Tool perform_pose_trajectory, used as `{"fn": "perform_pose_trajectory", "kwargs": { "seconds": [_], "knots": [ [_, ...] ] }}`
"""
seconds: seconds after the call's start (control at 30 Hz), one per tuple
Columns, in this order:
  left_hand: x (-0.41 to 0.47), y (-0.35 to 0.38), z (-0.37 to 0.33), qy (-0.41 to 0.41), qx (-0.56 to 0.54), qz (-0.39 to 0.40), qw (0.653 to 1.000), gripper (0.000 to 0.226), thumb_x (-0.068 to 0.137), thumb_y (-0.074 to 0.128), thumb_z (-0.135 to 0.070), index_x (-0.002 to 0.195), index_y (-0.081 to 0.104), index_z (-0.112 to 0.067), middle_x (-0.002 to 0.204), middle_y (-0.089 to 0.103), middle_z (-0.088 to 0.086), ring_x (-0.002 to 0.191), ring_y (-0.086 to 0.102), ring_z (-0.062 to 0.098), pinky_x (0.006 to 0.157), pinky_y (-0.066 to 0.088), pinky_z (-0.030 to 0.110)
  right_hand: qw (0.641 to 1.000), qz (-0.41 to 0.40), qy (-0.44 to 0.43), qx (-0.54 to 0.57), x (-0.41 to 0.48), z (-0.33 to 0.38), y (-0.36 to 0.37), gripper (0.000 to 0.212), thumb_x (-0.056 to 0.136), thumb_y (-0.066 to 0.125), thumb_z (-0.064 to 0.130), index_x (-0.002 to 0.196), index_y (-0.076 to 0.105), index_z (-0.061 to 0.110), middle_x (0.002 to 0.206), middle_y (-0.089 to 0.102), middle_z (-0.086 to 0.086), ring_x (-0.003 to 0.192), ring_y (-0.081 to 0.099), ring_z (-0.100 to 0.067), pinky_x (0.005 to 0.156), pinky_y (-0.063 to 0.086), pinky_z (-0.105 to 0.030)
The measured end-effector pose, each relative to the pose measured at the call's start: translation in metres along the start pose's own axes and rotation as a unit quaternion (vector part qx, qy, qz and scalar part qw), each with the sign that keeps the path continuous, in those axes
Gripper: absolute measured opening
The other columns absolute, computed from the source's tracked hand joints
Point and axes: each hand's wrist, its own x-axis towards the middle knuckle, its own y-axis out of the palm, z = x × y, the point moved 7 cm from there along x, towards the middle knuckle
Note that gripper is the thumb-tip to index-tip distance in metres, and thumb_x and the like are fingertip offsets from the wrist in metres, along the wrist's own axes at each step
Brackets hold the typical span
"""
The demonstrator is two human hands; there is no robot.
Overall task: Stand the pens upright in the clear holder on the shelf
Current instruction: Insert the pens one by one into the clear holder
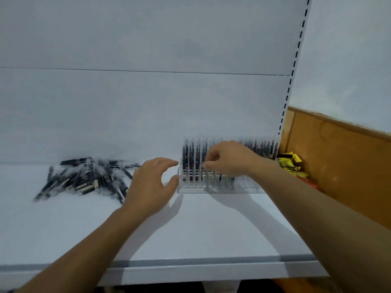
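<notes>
Left hand (151, 183) released, fingers loosely spread, thumb at left end of clear holder (220, 186) on shelf (190, 229). Right hand (229, 159) over holder, fingertips pinched together; blur hides whether pen held. Upright pens (190, 163) fill holder; loose pens (88, 176) piled left.

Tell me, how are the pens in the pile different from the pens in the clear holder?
The pile pens lie flat on the shelf; the holder pens stand upright. The pile pens cross each other in a jumble; the holder pens sit in neat rows. Both sets look dark and slim.
</notes>
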Motion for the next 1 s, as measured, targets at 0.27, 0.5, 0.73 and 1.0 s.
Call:
{"fn": "perform_pose_trajectory", "kwargs": {
  "seconds": [0.27,0.5,0.73,1.0],
  "knots": [
    [-0.051,-0.074,0.117,-0.186,0.026,-0.041,0.981,0.031,0.09,0.063,-0.027,0.121,0.065,-0.021,0.126,0.059,-0.004,0.114,0.054,0.013,0.091,0.037,0.023,0.986,0.077,-0.129,0.075,0.028,0.113,0.096,0.039,0.094,0.054,0.047,0.129,0.058,0.03,0.13,0.059,0.008,0.119,0.054,-0.014,0.099,0.044,-0.033],
    [-0.068,-0.078,0.161,-0.268,0.05,-0.013,0.962,0.042,0.094,0.056,-0.036,0.133,0.054,-0.021,0.138,0.051,-0.004,0.128,0.043,0.013,0.095,0.028,0.022,0.977,0.008,-0.168,0.128,0.054,0.149,0.144,0.03,0.094,0.046,0.053,0.094,0.062,0.027,0.099,0.065,0.002,0.096,0.056,-0.025,0.08,0.048,-0.037],
    [-0.024,-0.064,0.184,-0.318,0.069,0.016,0.945,0.029,0.09,0.057,-0.042,0.083,0.058,-0.014,0.079,0.059,-0.001,0.08,0.059,0.021,0.069,0.043,0.03,0.969,-0.039,-0.151,0.194,0.056,0.138,0.145,0.012,0.092,0.056,0.033,0.091,0.068,0.032,0.09,0.065,0.011,0.08,0.059,-0.011,0.073,0.051,-0.03],
    [0.017,-0.057,0.203,-0.427,0.081,0.149,0.888,0.036,0.089,0.059,-0.029,0.061,0.043,-0.012,0.057,0.045,0.004,0.05,0.042,0.016,0.048,0.032,0.025,0.941,-0.017,-0.082,0.327,0.062,0.123,0.151,0.013,0.086,0.061,0.019,0.087,0.055,0.031,0.081,0.065,0.009,0.067,0.061,-0.01,0.062,0.048,-0.025]
  ]
}}
